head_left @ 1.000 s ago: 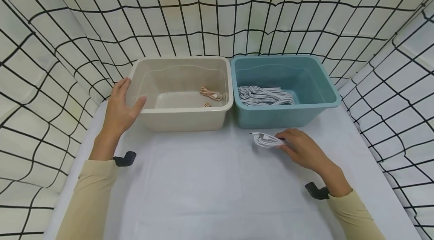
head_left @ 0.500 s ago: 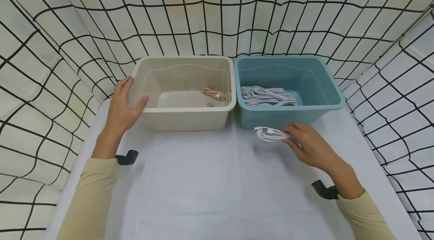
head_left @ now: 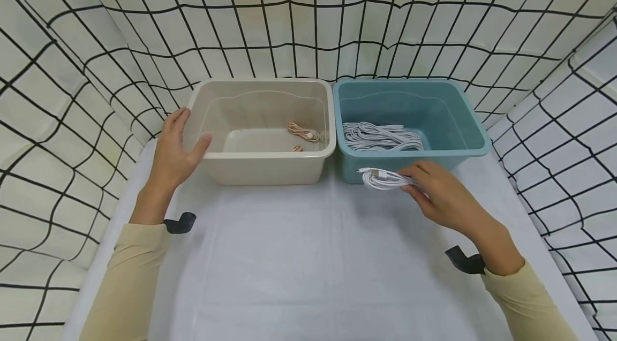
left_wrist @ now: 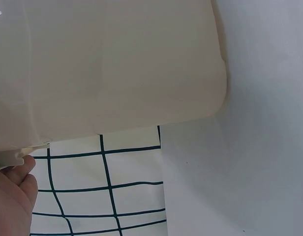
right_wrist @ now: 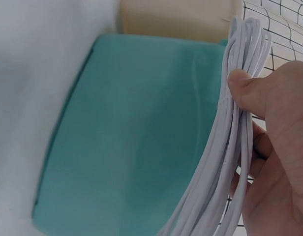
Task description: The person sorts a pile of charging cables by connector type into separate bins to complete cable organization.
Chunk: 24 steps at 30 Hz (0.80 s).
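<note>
In the head view, my right hand (head_left: 436, 191) pinches a coiled bundle of white charging cable (head_left: 383, 178) in front of the teal bin (head_left: 409, 161). The right wrist view shows the thumb (right_wrist: 247, 88) pressed on the long white loops (right_wrist: 225, 132). Inside the teal bin lies a pile of similar white cables (head_left: 378, 136). My left hand (head_left: 175, 156) holds the left end of the beige bin (head_left: 260, 168), its thumb over the front corner. From the left wrist, fingers (left_wrist: 28, 184) curl under the rim. A light-brown cable bundle (head_left: 305, 133) lies in the beige bin.
Both bins stand side by side on a white-covered table (head_left: 279, 260). Black wire grid panels (head_left: 313, 25) rise behind them and along both sides. Another small light-brown piece (head_left: 297, 148) shows past the beige bin's front rim.
My right hand has lifted the white cable bundle from near the tabletop up toward the teal bin's front rim. The left hand stays on the beige bin. The head view has shifted slightly.
</note>
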Tool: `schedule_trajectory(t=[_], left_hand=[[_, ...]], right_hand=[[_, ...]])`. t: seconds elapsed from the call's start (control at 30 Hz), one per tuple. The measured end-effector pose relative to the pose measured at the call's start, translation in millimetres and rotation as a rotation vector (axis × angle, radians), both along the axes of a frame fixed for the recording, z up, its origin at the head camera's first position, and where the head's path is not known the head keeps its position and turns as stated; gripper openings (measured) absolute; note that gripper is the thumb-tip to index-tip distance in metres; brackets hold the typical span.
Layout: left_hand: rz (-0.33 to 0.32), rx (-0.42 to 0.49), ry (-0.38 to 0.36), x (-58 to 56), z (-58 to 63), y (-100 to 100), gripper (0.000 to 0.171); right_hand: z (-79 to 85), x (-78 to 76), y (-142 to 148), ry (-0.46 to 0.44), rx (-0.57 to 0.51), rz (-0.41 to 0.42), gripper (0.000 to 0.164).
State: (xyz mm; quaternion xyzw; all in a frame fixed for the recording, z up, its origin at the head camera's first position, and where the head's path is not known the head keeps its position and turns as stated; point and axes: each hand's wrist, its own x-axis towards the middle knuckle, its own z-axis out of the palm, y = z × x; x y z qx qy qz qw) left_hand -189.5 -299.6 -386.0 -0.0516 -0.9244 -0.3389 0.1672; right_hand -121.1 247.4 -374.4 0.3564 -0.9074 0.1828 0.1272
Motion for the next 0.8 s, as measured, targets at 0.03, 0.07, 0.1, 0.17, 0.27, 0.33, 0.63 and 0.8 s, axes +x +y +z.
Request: schedule_trajectory(t=[0.03,0.07,0.1,0.17,0.27,0.33,0.63,0.8], left_hand=[[-0.002,0.006,-0.002,0.9,0.1,0,0.080],[-0.004,0.012,-0.004,1.4,0.1,0,0.079],[-0.007,0.016,-0.005,1.5,-0.1,1,0.079],[-0.006,0.014,-0.008,0.3,-1.1,0,0.080],[0.006,-0.001,-0.010,-0.4,-1.2,-2,0.081],[0.016,-0.014,-0.011,-0.2,-1.3,-3,0.081],[0.016,-0.016,-0.006,1.9,-2.5,-5,0.080],[-0.002,0.003,0.003,-2.0,-2.1,-3,0.080]], right_hand=[[1.9,-1.2,0,0.003,-0.002,0.005,0.039],[3.6,-2.3,0,0.007,-0.002,0.009,0.039],[5.3,-3.0,0,0.009,-0.004,0.010,0.041],[8.4,-4.1,-1,0.013,-0.006,0.010,0.041],[13.3,-5.2,-2,0.007,0.001,-0.002,0.042],[16.9,-6.6,-3,0.011,0.006,-0.007,0.040],[38.2,-22.6,-3,0.068,0.008,0.023,0.039],[49.2,-32.6,-1,0.074,0.006,0.031,0.039]])
